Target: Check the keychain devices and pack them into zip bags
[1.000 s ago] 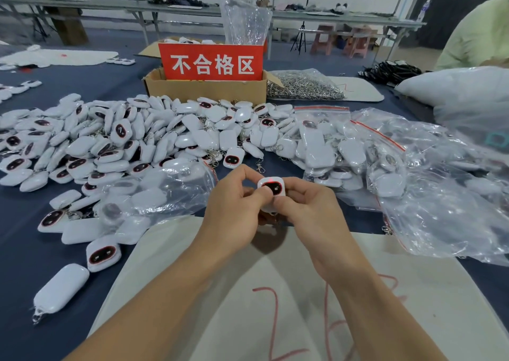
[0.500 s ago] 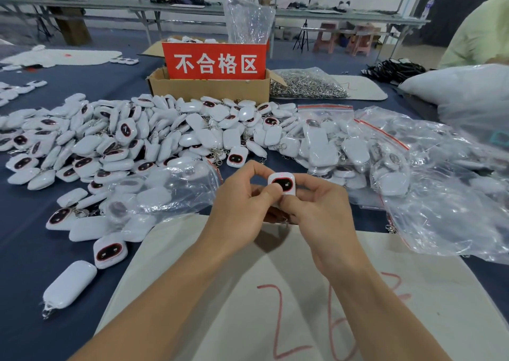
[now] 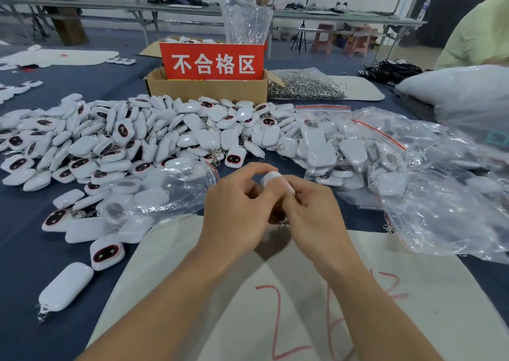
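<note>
White keychain device [image 3: 271, 179], long axis aslant

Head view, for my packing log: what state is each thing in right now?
held keychain device: pinched between left hand and right hand, blurred.
loose keychain devices: heaped unbagged on the table.
near zip bag: lying flat, devices inside.
right zip bags: devices inside, seal unclear.
cardboard box: open, red sign upright.

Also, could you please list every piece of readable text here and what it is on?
"不合格区": white characters on the red sign in the cardboard box.
"2", then a likely "6": red handwriting on the white sheet; later strokes, partly behind the right forearm, are unreadable.
</note>
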Demonstrator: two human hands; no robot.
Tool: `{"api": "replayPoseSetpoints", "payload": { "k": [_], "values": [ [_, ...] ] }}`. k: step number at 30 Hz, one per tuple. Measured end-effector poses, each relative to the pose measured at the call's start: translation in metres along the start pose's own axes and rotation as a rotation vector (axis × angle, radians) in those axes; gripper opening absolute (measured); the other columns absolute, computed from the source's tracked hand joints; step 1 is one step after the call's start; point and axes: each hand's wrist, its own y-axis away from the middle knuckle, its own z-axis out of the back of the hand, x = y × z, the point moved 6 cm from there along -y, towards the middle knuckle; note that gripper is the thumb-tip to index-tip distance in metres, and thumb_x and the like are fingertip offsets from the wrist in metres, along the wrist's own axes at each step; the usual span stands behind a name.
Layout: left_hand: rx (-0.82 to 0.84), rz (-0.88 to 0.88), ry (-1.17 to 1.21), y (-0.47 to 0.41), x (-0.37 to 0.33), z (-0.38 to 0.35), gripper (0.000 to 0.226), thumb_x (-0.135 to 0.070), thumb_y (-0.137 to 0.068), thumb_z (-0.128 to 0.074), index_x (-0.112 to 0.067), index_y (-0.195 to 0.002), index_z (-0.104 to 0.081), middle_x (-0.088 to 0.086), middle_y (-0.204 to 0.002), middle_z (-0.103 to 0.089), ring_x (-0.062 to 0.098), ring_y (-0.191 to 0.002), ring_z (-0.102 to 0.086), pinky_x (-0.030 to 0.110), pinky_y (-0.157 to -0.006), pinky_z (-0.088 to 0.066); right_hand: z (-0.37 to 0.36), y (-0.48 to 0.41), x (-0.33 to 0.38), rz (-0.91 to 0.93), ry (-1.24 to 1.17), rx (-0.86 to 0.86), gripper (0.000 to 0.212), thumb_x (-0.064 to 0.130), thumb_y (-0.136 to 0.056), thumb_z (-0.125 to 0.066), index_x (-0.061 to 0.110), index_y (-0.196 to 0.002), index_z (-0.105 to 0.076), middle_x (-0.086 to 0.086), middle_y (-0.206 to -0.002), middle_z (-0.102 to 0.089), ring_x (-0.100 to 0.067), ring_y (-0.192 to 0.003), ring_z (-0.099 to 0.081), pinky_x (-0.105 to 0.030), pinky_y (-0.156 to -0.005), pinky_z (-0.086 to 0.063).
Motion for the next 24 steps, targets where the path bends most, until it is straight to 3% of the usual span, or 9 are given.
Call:
{"api": "replayPoseSetpoints", "payload": {
  "k": [1, 3, 8, 12, 15, 19, 20, 22, 24],
  "values": [
    [-0.005, -0.010, 0.003, -0.003, 0.001, 0.002, 0.016, -0.057, -0.079, -0.061, -0.059, -0.094, -0.067, -0.012, -0.057, -0.064, 0.002, -0.053, -0.057, 0.017, -0.056, -0.045, 0.001, -0.001, -0.001, -0.026, -0.077, 0.008, 0.032, 0.021, -0.105, -0.053, 0.030, -0.085, -0.077, 0.006, -0.075, -0.075, -0.011, -0.067, -0.069, -0.026, -0.062, -0.055],
    [0.022, 0.006, 0.080, -0.006, 0.003, 0.003, 0.017, -0.051, -0.083, -0.066, -0.063, -0.093, -0.070, -0.003, -0.059, -0.061, 0.004, -0.052, -0.050, 0.018, -0.055, -0.042, 0.001, -0.001, -0.003, -0.081, -0.217, 0.026, 0.038, 0.017, -0.104, -0.051, 0.026, -0.076, -0.074, 0.005, -0.070, -0.070, -0.016, -0.056, -0.060, -0.023, -0.052, -0.046],
    [0.205, 0.120, 0.347, -0.008, 0.006, -0.004, 0.020, -0.021, -0.096, -0.068, -0.030, -0.107, -0.081, -0.001, -0.059, -0.062, 0.008, -0.048, -0.042, 0.015, -0.049, -0.036, 0.002, -0.001, -0.009, -0.184, -0.321, 0.074, 0.035, 0.022, -0.103, -0.051, 0.008, -0.079, -0.071, -0.006, -0.077, -0.069, -0.016, -0.050, -0.041, -0.022, -0.050, -0.034],
    [0.255, 0.132, 0.387, -0.008, 0.004, -0.006, 0.018, -0.014, -0.095, -0.071, -0.025, -0.105, -0.081, 0.004, -0.057, -0.052, 0.011, -0.051, -0.037, 0.018, -0.049, -0.034, 0.000, -0.001, -0.009, -0.253, -0.409, 0.069, 0.042, 0.025, -0.105, -0.052, 0.015, -0.070, -0.072, -0.013, -0.064, -0.063, -0.016, -0.044, -0.034, -0.026, -0.048, -0.028],
    [0.310, 0.142, 0.463, -0.007, 0.002, -0.006, 0.037, -0.010, -0.081, -0.081, -0.027, -0.113, -0.078, 0.002, -0.056, -0.049, 0.011, -0.052, -0.041, 0.017, -0.052, -0.038, -0.003, 0.003, -0.010, -0.330, -0.483, 0.100, 0.053, 0.034, -0.107, -0.051, 0.020, -0.060, -0.070, -0.009, -0.053, -0.051, -0.014, -0.042, -0.029, -0.023, -0.043, -0.027],
    [0.370, 0.142, 0.532, -0.002, -0.006, -0.011, 0.040, -0.017, -0.073, -0.084, -0.015, -0.112, -0.076, 0.041, -0.072, -0.051, 0.029, -0.063, -0.045, 0.020, -0.054, -0.038, -0.007, 0.008, -0.014, -0.439, -0.653, 0.126, 0.049, 0.044, -0.104, -0.056, 0.022, -0.064, -0.073, -0.004, -0.050, -0.036, -0.016, -0.041, -0.022, -0.031, -0.047, -0.017],
    [0.330, 0.145, 0.527, -0.002, -0.005, -0.011, 0.035, -0.021, -0.072, -0.086, -0.012, -0.105, -0.077, 0.037, -0.069, -0.054, 0.026, -0.059, -0.047, 0.019, -0.053, -0.038, -0.006, 0.007, -0.015, -0.435, -0.631, 0.113, 0.047, 0.047, -0.102, -0.056, 0.021, -0.068, -0.075, -0.005, -0.051, -0.038, -0.016, -0.042, -0.023, -0.031, -0.048, -0.018],
    [0.212, 0.164, 0.496, -0.003, -0.001, -0.010, 0.024, -0.033, -0.071, -0.087, -0.015, -0.084, -0.077, 0.012, -0.057, -0.059, 0.014, -0.047, -0.044, 0.016, -0.048, -0.036, -0.004, 0.004, -0.016, -0.385, -0.501, 0.048, 0.048, 0.051, -0.101, -0.056, 0.022, -0.068, -0.076, -0.008, -0.053, -0.049, -0.016, -0.042, -0.030, -0.026, -0.044, -0.025],
    [0.091, 0.186, 0.394, -0.004, 0.005, -0.004, 0.033, -0.049, -0.073, -0.085, -0.018, -0.072, -0.073, -0.001, -0.050, -0.053, 0.011, -0.043, -0.038, 0.018, -0.045, -0.033, -0.002, 0.001, -0.016, -0.347, -0.455, -0.011, 0.051, 0.052, -0.102, -0.055, 0.024, -0.064, -0.073, -0.011, -0.058, -0.059, -0.017, -0.043, -0.041, -0.025, -0.044, -0.034]
  ]
}}
